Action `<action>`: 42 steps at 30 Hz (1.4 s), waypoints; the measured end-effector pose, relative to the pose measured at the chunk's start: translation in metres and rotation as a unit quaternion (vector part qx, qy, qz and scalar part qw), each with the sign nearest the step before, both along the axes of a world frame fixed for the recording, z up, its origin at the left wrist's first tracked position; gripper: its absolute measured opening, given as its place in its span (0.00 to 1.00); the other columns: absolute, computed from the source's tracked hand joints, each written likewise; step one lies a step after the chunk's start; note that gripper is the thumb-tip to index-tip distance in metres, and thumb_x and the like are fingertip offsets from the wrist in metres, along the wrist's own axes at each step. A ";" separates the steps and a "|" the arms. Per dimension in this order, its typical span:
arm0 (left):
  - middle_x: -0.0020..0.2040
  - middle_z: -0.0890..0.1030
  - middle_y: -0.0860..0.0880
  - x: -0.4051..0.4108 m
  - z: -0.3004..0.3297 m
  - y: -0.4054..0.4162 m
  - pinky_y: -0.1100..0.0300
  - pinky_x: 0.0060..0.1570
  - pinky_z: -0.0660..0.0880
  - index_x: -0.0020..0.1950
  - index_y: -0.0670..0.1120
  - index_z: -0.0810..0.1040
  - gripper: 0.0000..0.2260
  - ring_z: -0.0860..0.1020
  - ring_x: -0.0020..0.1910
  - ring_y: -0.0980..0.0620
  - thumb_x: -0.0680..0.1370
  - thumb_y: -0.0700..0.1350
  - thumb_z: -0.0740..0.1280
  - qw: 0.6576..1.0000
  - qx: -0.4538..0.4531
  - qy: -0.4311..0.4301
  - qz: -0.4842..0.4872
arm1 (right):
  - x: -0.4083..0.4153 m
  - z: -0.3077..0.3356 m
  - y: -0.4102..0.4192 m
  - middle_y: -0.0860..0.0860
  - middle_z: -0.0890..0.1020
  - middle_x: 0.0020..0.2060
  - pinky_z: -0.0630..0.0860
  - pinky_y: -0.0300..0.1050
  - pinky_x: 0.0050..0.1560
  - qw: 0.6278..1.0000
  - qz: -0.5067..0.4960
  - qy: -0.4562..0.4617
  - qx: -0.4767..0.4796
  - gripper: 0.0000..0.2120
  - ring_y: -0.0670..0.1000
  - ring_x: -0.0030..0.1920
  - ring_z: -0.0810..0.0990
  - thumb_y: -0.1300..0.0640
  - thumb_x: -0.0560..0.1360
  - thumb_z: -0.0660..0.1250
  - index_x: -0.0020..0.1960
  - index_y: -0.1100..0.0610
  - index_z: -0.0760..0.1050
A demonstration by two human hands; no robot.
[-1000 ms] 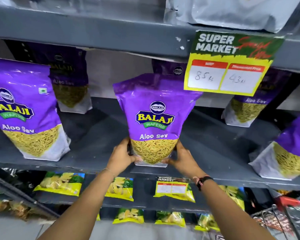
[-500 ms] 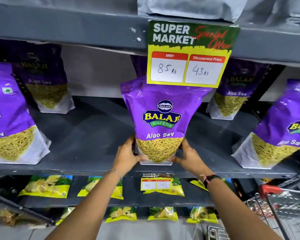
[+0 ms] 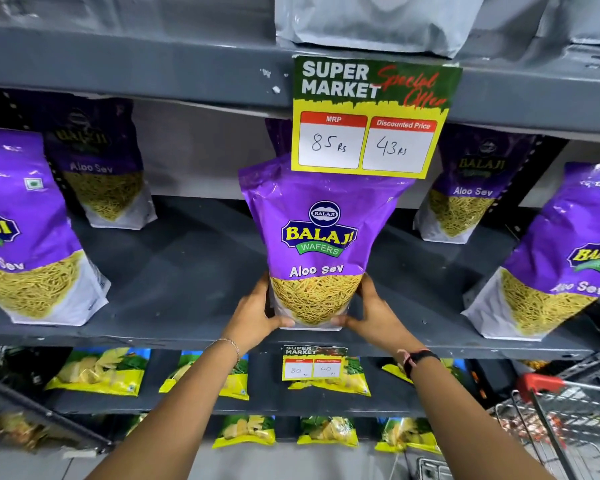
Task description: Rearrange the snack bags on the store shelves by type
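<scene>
Hands (image 3: 257, 315) still gripping re-centred Aloo Sev bag (image 3: 317, 244)

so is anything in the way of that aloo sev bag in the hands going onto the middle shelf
Nothing visible blocks it. The left hand and right hand grip the Aloo Sev bag at its base, at the front of the grey shelf. The shelf around it is bare; only the price tag overlaps its top.

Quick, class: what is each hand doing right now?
Left hand: closed on the lower left of the Aloo Sev bag.
Right hand: closed on the same bag's lower right.
</scene>
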State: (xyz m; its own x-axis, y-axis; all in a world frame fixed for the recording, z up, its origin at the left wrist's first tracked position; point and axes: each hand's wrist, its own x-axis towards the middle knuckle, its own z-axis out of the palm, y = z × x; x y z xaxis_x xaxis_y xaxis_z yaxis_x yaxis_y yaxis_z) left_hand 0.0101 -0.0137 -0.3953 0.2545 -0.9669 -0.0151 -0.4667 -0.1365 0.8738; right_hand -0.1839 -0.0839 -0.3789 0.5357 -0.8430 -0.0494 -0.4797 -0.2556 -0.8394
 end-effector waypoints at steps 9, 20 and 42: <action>0.59 0.74 0.47 0.007 0.098 0.042 0.70 0.62 0.62 0.61 0.40 0.69 0.19 0.70 0.60 0.54 0.75 0.50 0.59 0.900 -0.378 -0.117 0.183 | -0.025 0.113 0.037 0.44 0.76 0.38 0.70 0.25 0.38 0.889 -0.212 -0.264 -0.307 0.09 0.36 0.38 0.76 0.51 0.70 0.65 0.47 0.48 0.67; 0.72 0.59 0.46 -0.012 0.329 0.011 0.57 0.69 0.57 0.70 0.47 0.52 0.38 0.58 0.70 0.49 0.68 0.53 0.69 0.934 -0.339 -0.102 0.050 | -0.018 0.306 0.012 0.55 0.64 0.68 0.63 0.45 0.68 0.924 -0.097 -0.177 -0.326 0.38 0.51 0.67 0.64 0.48 0.67 0.70 0.69 0.59 0.55; 0.69 0.67 0.45 -0.003 0.319 -0.007 0.51 0.67 0.64 0.67 0.45 0.59 0.37 0.66 0.67 0.47 0.63 0.50 0.73 0.973 -0.230 0.026 -0.005 | -0.009 0.295 -0.014 0.48 0.70 0.64 0.70 0.31 0.59 0.959 0.014 -0.221 -0.174 0.37 0.45 0.62 0.70 0.49 0.64 0.72 0.67 0.54 0.60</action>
